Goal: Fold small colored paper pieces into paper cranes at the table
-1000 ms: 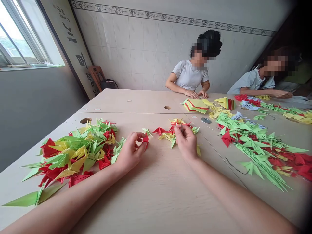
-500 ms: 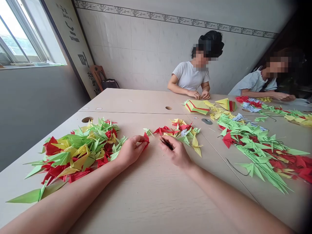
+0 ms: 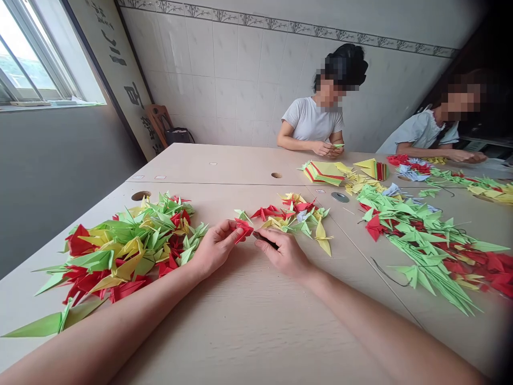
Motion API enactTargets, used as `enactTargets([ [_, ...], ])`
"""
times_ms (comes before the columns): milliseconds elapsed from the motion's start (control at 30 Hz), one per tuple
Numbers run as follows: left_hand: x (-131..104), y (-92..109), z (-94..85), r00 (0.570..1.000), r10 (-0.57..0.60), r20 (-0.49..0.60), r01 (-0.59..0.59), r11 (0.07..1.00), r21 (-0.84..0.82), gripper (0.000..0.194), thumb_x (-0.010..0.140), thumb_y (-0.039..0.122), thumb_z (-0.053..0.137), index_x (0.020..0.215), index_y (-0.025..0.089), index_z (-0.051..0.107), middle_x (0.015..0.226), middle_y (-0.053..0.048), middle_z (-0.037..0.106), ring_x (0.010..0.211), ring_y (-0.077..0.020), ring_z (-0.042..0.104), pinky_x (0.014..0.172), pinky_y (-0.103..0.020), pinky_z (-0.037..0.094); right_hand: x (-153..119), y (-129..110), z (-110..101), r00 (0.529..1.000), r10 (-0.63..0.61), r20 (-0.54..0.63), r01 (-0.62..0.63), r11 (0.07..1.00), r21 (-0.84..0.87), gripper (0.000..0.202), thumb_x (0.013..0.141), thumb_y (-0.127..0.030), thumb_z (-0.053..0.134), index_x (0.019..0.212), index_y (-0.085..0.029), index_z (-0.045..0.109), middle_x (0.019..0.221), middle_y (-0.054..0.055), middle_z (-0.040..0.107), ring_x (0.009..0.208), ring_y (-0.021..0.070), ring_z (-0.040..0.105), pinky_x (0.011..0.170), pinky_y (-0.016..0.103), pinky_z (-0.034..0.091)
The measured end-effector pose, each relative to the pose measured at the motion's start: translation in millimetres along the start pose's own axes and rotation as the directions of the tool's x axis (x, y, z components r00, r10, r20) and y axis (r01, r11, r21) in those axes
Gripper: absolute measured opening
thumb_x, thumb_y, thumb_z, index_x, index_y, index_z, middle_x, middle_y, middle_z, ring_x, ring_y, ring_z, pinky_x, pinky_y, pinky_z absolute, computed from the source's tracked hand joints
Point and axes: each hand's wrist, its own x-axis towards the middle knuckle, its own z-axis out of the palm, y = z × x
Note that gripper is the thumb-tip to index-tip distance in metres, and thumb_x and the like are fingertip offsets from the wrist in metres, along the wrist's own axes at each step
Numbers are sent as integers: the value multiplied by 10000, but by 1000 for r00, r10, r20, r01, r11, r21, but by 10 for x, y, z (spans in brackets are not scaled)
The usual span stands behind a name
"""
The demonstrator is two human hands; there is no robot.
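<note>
Between the thumb and fingers of my left hand (image 3: 218,243) is a red folded paper crane (image 3: 244,229). My right hand (image 3: 286,251) is closed around a dark, slim tool (image 3: 269,241), whose tip is close to the crane; its exact kind is mostly hidden by my fingers. I cannot tell whether the tip touches the paper. Just beyond my hands lies a small cluster of red, green and yellow paper cranes (image 3: 298,214). A large heap of similar cranes (image 3: 132,248) spreads to the left of my left hand.
Long strings of green and red cranes (image 3: 425,251) cover the right side, with a loose dark thread (image 3: 388,275) beside them. Stacks of coloured paper (image 3: 323,174) lie farther back. Two people sit across the table (image 3: 224,160), which has round holes.
My right hand has moved left with the dark tool, up to the crane. My left hand has turned the red crane toward the tool. The person opposite now holds a green piece.
</note>
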Motion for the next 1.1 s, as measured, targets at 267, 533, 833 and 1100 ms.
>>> enactTargets([
  [267,-10,-1,-10,999,-19,38,20,1000,-15,192,744,329,626,818,152,635,821,-51,652,736,-142,571,725,-258,435,13,-38,-7,1000,-19,0,19,1000,16,197,870,-235,471,907,-189,659,738,31,630,653,153,542,618,283,458],
  [533,-6,11,-8,998,-28,50,28,1000,-10,193,744,335,624,810,154,639,819,-46,657,730,-140,582,721,-256,440,4,-23,-7,1000,-27,14,27,999,18,206,872,-208,470,970,-194,650,782,36,639,694,155,551,649,280,451],
  [833,-12,33,2,998,-45,40,44,999,27,164,763,314,606,802,156,628,844,-42,654,705,-124,580,696,-242,435,-9,-6,-5,1000,-16,26,16,1000,15,178,860,-178,477,937,-185,637,788,35,626,703,155,537,658,279,435],
  [1100,-4,20,-12,997,-55,52,52,997,52,192,778,336,583,835,154,605,883,-48,659,722,-130,591,708,-259,433,-12,6,0,1000,-6,29,7,1000,-12,174,869,-203,473,924,-186,637,747,32,599,685,157,527,646,285,439],
])
